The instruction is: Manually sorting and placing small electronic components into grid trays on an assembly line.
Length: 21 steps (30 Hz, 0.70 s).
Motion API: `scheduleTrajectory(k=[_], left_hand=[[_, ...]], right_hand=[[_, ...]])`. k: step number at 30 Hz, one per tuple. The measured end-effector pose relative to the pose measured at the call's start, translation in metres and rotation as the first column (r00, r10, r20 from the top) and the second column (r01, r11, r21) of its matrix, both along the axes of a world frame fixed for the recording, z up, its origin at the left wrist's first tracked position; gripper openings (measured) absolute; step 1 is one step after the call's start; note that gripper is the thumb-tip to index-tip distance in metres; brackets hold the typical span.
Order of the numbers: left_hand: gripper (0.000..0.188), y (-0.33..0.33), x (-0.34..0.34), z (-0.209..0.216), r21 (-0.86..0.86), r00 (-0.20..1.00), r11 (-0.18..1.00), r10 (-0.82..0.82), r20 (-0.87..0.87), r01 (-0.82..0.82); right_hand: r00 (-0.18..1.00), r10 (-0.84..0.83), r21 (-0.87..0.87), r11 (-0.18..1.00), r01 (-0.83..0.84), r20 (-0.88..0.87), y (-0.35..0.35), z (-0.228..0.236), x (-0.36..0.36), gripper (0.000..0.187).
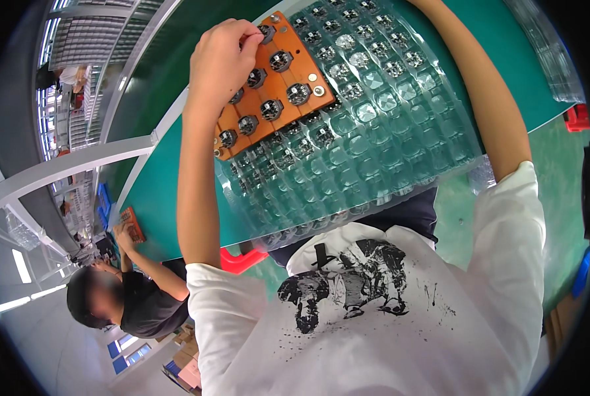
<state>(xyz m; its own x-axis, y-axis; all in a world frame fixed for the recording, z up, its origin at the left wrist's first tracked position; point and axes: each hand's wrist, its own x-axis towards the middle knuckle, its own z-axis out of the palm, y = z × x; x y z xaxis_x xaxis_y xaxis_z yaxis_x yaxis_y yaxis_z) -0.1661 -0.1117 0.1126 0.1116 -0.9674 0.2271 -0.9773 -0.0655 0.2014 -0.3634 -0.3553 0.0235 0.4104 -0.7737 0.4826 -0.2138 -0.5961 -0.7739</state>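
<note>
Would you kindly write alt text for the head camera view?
The wearer's left hand touches a dark round part on an orange board overlapping a clear plastic tray. The right hand is out of frame; another person appears at left.

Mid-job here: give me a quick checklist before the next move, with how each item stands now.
1. Left hand at the orange fixture plate: ok, it is over the plate's far part.
2. Grip on the dark round component there: cannot tell, the hand partly hides it.
3. Right hand in view: not ok, the right forearm runs out at the top edge.
4. Fixture plate apart from the transparent plastic tray: not ok, it overlaps the tray.
5. Co-worker's hand away from this plate: ok.
</note>
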Motion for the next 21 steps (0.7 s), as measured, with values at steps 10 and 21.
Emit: scheduleTrajectory(k=[10,21], left_hand=[[0.009,-0.003,0.003,-0.004,-0.056,0.998,0.997,-0.058,0.039,0.060],[0.027,0.025,-0.001,0.030,-0.073,1.000,0.997,0.006,0.023,-0.005]], right_hand=[[0.999,0.036,-0.003,0.999,-0.036,0.037,-0.022,-0.017,0.005,0.019],[0.996,0.056,0.042,0.997,-0.059,0.071,-0.016,-0.022,0.013,0.018]])
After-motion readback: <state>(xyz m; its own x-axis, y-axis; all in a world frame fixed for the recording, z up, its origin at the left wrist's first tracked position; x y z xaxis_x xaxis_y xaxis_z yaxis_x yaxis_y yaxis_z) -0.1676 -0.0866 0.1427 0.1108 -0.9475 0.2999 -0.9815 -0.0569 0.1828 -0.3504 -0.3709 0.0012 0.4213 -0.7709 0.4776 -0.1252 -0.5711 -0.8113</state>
